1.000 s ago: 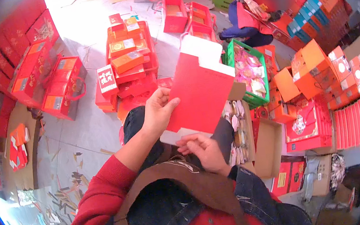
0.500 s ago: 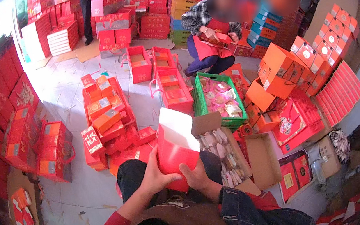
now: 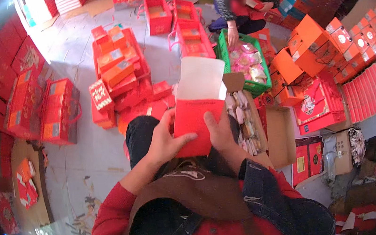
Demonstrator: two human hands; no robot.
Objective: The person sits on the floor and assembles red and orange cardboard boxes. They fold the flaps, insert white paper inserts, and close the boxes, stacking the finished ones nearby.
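Note:
In front of my lap is a red paper box (image 3: 197, 126) with a white inside and its top flap raised. My left hand (image 3: 164, 142) grips its left side, thumb across the front. On the opposite side my right hand (image 3: 220, 131) holds it, thumb along the face and fingers hidden behind. Whether anything lies inside the box cannot be seen. Close to my right knee is a carton with several small pale wrapped packets (image 3: 245, 122). Ahead on the left lies a pile of red and orange boxes (image 3: 120, 74).
A green crate (image 3: 224, 55) of pink wrapped packets stands beyond the carton; a co-worker's hand (image 3: 233, 36) reaches into it. Orange boxes (image 3: 314, 46) are stacked at right. Red gift boxes (image 3: 58, 113) stand at left, and open red carriers (image 3: 159, 20) farther ahead. Scraps litter the floor.
My view has tilted downward, so the scene sits higher and farther right. The box is held more upright, facing me. The co-worker's hand has moved down into the green crate.

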